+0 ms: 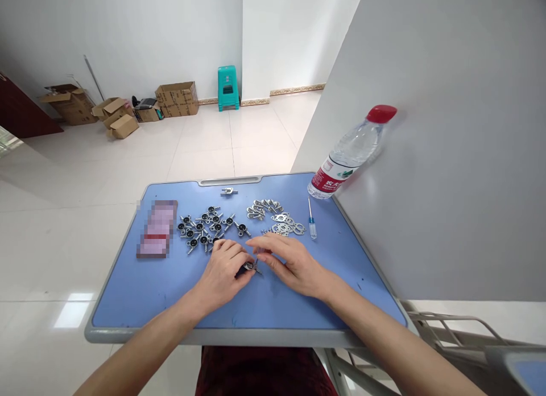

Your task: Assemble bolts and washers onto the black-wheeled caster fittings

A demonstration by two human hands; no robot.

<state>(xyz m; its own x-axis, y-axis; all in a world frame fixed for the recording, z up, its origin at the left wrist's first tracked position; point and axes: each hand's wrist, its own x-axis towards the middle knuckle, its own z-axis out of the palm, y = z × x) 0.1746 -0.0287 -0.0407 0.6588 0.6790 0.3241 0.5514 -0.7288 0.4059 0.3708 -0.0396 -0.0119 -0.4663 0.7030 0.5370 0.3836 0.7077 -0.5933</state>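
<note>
My left hand [226, 271] is closed around a small metal fitting [249, 265] with a dark round part, held low over the desk. Much of the fitting is hidden by the fingers. Close beside it, my right hand [294, 262] has thumb and fingertips drawn together above the fitting; whatever lies between them is too small to make out. Beyond my left hand lie several similar metal fittings with black discs [199, 227]. Past my right hand are flat metal plates [281, 229] with holes, a few tiny screws [267, 231] and a cluster of shiny metal levers [265, 207].
On the blue desk [298, 310] are a clear-handled screwdriver [313, 227], a red-capped water bottle [345, 157], a lone metal bracket [229, 192] and a blurred purple item [157, 228]. A grey partition [447, 157] borders the right side. Cardboard boxes [177, 99] and a teal stool [228, 87] stand by the wall.
</note>
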